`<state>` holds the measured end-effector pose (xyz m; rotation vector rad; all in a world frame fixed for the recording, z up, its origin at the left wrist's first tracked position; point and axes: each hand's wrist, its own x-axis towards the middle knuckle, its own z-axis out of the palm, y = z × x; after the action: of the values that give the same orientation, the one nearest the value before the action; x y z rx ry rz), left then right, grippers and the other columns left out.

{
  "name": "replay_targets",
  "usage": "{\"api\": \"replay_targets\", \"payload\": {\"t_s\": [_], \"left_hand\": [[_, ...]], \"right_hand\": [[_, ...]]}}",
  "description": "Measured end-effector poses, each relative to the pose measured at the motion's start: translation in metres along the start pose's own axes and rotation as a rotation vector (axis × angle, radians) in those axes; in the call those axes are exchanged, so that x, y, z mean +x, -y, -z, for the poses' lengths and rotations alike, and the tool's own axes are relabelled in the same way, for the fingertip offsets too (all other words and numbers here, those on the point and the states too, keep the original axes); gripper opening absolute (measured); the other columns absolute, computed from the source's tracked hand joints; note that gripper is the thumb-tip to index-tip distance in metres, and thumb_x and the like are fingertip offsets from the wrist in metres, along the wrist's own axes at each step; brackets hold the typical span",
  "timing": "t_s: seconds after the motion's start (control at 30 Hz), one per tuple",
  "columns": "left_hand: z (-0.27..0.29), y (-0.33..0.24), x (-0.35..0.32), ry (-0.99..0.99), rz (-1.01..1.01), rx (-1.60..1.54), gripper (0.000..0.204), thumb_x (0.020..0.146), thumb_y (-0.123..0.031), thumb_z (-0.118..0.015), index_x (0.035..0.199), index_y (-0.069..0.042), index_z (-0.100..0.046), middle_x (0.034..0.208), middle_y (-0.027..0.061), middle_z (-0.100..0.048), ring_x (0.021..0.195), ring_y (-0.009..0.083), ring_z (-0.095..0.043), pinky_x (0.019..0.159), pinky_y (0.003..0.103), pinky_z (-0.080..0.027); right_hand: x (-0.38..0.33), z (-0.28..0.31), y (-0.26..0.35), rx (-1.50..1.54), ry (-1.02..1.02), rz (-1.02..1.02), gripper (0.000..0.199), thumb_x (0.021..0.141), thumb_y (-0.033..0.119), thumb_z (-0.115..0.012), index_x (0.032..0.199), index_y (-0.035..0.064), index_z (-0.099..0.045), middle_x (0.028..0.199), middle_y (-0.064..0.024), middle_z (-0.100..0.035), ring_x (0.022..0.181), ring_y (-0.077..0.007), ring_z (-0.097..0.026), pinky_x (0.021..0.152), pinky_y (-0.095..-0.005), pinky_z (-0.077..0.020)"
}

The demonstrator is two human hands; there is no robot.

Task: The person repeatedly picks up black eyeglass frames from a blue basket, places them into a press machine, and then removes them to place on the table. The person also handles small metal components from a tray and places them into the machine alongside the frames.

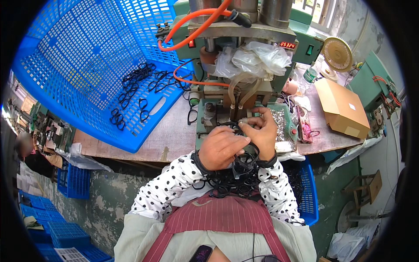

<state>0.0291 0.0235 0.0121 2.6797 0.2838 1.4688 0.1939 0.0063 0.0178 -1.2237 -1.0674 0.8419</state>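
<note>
Black frame: visible end toward machine; long axis hidden.

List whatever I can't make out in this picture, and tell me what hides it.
All in the head view:
Exact grip of the left hand and right hand: their own fingers cover it.
Number of black frames piled below the hands: they overlap, and the hands cover some.
Top of the machine: cut off by the upper edge.
Shape of the silvery bits: too small.
Distant person, far left: small and blurred.
</note>
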Motion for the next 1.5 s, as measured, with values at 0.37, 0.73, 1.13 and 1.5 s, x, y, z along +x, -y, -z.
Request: {"api": "replay_targets", "payload": {"t_s": [0.37, 0.73, 1.13, 1.5], "left_hand": [[0.004, -0.008, -0.007, 0.035, -0.196, -0.072, 0.039, 0.076, -0.005, -0.068, 0.115, -0.003, -0.062, 0.105, 0.0123, -0.068, 0.085, 0.0273, -0.064, 0.084, 0.043, -0.05], [-0.003, 0.019, -0.006, 0.234, -0.146, -0.231, 0.056, 0.065, -0.002, -0.067, 0.12, -0.004, -0.058, 0.115, 0.0086, -0.062, 0.094, 0.0315, -0.056, 0.087, 0.044, -0.046], [0.002, 0.017, -0.005, 0.3, -0.161, -0.078, 0.043, 0.077, -0.013, -0.068, 0.119, -0.01, -0.06, 0.124, 0.0101, -0.06, 0.106, 0.0316, -0.058, 0.093, 0.047, -0.043], [0.032, 0.274, -0.097, 0.444, 0.46, 0.813, 0.018, 0.081, -0.027, -0.064, 0.098, -0.022, -0.068, 0.112, 0.0045, -0.058, 0.107, 0.0245, -0.053, 0.085, 0.044, -0.038]], "right_hand": [[0.013, -0.024, -0.005, 0.119, -0.09, 0.125, 0.055, 0.07, 0.003, -0.075, 0.119, 0.0016, -0.049, 0.078, -0.0098, -0.069, 0.069, -0.0122, -0.062, 0.061, -0.0258, -0.0477], [0.041, 0.129, -0.099, -0.769, -0.306, 0.052, 0.028, 0.077, 0.024, -0.072, 0.101, 0.0129, -0.065, 0.079, -0.0088, -0.07, 0.073, -0.0308, -0.067, 0.064, -0.0414, -0.0501], [0.029, 0.111, -0.115, -0.803, -0.29, 0.173, 0.011, 0.08, 0.015, -0.07, 0.081, 0.006, -0.065, 0.077, -0.0114, -0.063, 0.072, -0.029, -0.061, 0.066, -0.0391, -0.046], [0.018, 0.095, -0.108, -0.787, -0.484, 0.275, 0.005, 0.091, 0.011, -0.06, 0.092, 0.0056, -0.06, 0.078, -0.0106, -0.068, 0.07, -0.026, -0.068, 0.062, -0.0351, -0.051]]}}
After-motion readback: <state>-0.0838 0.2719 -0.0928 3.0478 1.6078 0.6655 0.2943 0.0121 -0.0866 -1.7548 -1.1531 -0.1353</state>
